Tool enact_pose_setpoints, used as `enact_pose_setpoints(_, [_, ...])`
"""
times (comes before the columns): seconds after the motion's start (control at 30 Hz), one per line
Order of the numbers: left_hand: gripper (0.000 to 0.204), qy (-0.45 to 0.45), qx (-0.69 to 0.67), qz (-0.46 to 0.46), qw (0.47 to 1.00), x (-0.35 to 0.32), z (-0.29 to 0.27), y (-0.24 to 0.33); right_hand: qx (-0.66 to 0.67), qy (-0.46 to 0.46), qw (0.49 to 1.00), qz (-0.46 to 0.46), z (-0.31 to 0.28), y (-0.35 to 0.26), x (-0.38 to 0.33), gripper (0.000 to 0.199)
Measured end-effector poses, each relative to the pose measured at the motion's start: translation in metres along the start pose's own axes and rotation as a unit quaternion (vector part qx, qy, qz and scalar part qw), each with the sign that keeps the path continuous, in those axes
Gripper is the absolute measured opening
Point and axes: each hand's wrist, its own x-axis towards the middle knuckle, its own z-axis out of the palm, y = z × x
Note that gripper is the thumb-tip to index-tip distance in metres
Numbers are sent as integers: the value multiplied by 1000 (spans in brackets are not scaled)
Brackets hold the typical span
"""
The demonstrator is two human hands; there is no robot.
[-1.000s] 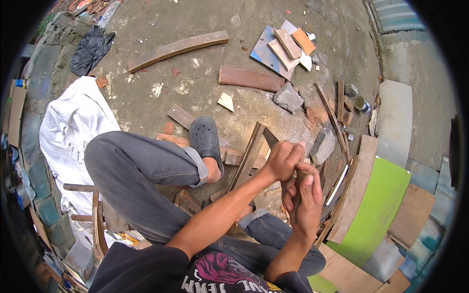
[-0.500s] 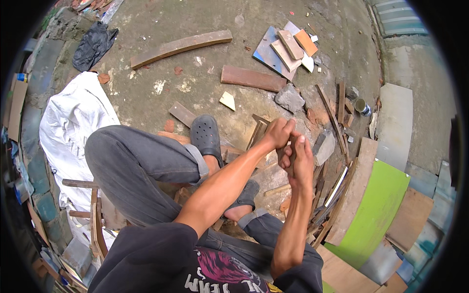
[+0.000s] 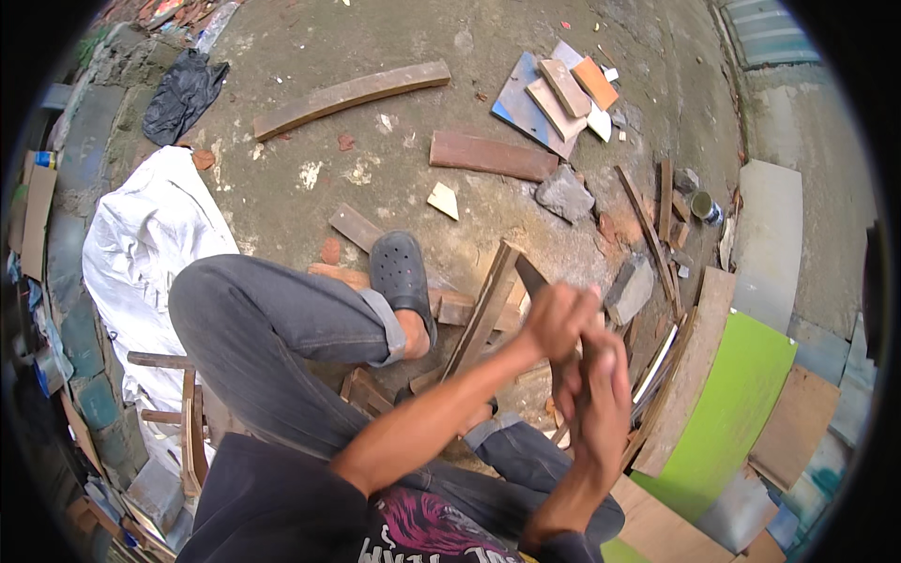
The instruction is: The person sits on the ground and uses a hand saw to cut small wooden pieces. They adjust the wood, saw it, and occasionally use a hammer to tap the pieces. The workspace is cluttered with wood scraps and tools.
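Here's the person, seated low over the concrete ground (image 3: 310,220), both hands brought together in front. The left hand (image 3: 560,321) is closed tight, a dark knife (image 3: 531,275) poking out of it, the blade slanting up toward the far side. The right hand (image 3: 601,380) sits just below, right up against the left, fingers curled round the knife's near end; it's blurred, and most of what it grips is hidden.

And the blade tip! It's right beside the far end of a narrow wooden strip (image 3: 483,310), which leans at a slant near the middle of the ground. Touching or not, I can't tell from here.

Just left of that strip there's a dark clog (image 3: 399,272) on one foot, with small wood offcuts around it. Farther out lie a reddish-brown plank (image 3: 493,156) and a long curved beam (image 3: 352,98). Toward the far right corner, there's a little heap of boards with an orange block (image 3: 595,83) on it. Along the right edge, a bright green panel (image 3: 723,403) slopes beside other boards; over at the left edge, a white sheet (image 3: 155,239) lies crumpled.
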Motion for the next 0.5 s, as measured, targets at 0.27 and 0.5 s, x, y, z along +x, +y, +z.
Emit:
enact_pose_setpoints(0.27, [63,-42,53,-107,992,22,-23,-51,68,-2,998,1,-7,54,54,42])
enact_pose_setpoints(0.5, [54,10,-10,74,997,-43,6,45,-32,18,999,-20,5,-6,-63,50])
